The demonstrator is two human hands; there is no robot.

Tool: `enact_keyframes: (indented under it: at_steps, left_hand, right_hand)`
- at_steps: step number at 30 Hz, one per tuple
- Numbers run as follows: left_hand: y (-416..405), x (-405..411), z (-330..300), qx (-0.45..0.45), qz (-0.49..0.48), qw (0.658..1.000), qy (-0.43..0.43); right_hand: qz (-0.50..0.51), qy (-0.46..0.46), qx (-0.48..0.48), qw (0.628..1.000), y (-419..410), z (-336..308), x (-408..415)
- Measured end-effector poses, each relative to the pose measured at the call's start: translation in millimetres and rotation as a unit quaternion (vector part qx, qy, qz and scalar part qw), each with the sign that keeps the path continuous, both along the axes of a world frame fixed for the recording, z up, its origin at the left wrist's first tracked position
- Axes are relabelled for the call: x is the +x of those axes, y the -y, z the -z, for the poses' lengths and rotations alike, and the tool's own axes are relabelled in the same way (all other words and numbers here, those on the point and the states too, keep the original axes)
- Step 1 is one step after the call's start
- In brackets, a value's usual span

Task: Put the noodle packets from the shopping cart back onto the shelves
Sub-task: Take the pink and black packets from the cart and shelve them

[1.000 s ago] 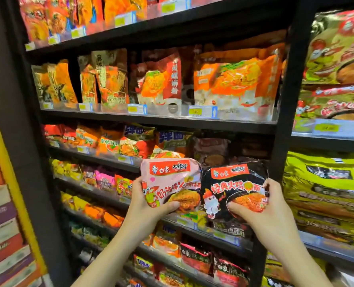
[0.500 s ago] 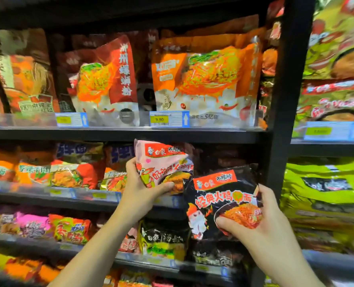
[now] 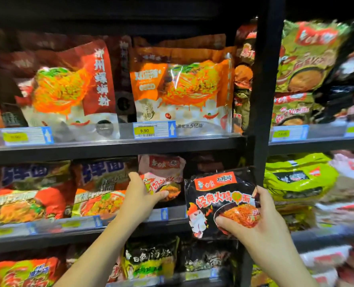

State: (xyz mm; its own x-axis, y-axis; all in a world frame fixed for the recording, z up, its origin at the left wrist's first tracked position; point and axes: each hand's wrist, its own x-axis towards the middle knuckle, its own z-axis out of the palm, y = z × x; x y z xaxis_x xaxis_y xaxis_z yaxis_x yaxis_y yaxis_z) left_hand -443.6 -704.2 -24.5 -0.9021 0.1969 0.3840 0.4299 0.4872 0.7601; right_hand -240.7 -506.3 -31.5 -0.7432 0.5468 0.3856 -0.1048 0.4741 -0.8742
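Pink plastic is what your left hand (image 3: 139, 195) holds now: the pink noodle packet (image 3: 161, 179) is gripped at its left edge, thumb across the front, and it is already partly inside the middle shelf (image 3: 109, 224), in the gap at about 11 o'clock from your right hand. Behind it, a similar pink packet (image 3: 163, 162) stands deeper in the same slot, so I judge this is the correct place for it.

Your right hand (image 3: 261, 226) is closed on the black noodle packet (image 3: 219, 201) — fingers on its right edge, thumb over the lower front. This one is not on any shelf yet; it hangs in front of the black upright post (image 3: 263, 100), at 3 o'clock from the pink one and just beside it.

So the task is somewhere in the middle, as far as one can see. The pink packet is nearly placed but not released; the black packet waits for its slot, perhaps the dark space directly behind it. The shopping cart is not in view — I cannot tell how many packets remain there.
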Motion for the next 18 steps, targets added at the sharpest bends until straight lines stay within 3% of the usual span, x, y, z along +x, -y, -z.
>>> enact_keyframes:
  at_steps: [5,9,12,18]
  left_hand:
    - [-11,-5,4,-0.094,-0.045,0.994,-0.016]
    - [-5,1,12,-0.113,-0.045,0.982,-0.142]
    - [2,-1,11,-0.139,-0.099,0.947,-0.273]
    - [12,-4,6,-0.212,-0.091,0.909,-0.348]
  right_hand:
    - [0.009,-0.001,-0.008,1.000,4,-4,-1]
    - [0.012,-0.010,0.000,1.000,5,-6,-6]
    - [0.012,-0.012,0.012,1.000,7,-8,-13]
    - [-0.005,-0.012,0.016,1.000,10,-9,-28]
